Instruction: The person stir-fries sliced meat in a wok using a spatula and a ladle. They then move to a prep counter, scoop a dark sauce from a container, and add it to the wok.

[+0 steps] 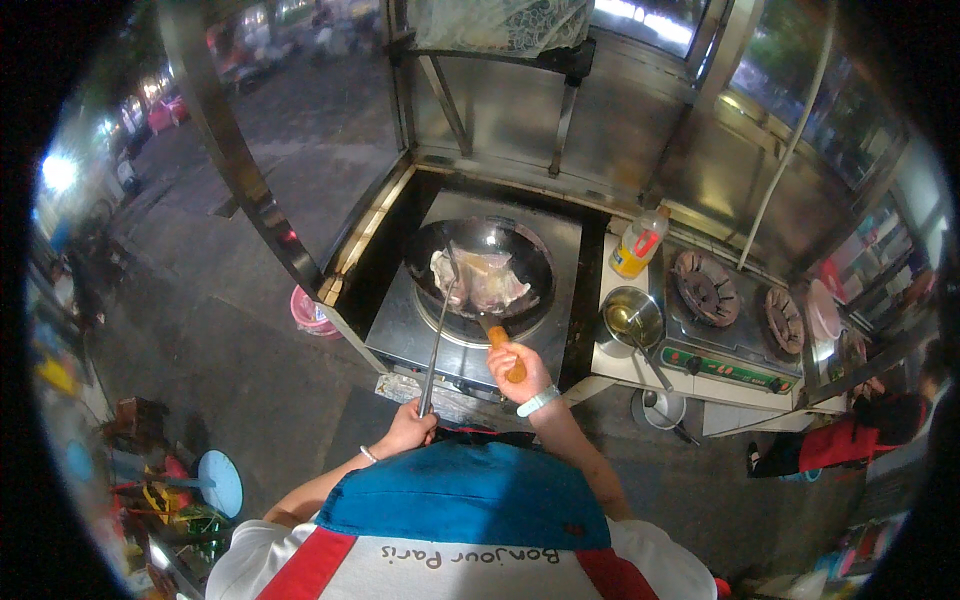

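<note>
A black wok [536,259] sits on a steel-topped burner stove [555,341] in front of me. My right hand [519,371] is closed around its wooden handle [497,336]. My left hand [411,426] grips a long metal utensil [437,345], whose far end reaches into the left part of the wok. In the wok lies a pale, floppy piece of food [487,277], perhaps raw meat or poultry; the utensil's tip touches or overlaps its left side. What shape the tip has cannot be told.
Right of the wok stand an oil bottle [639,244] and a steel pot [626,304] with a ladle. Farther right is a two-burner gas stove [701,349]. Metal panels [502,112] rise behind. A pink basin [313,311] is at left. Another person [840,442] is at far right.
</note>
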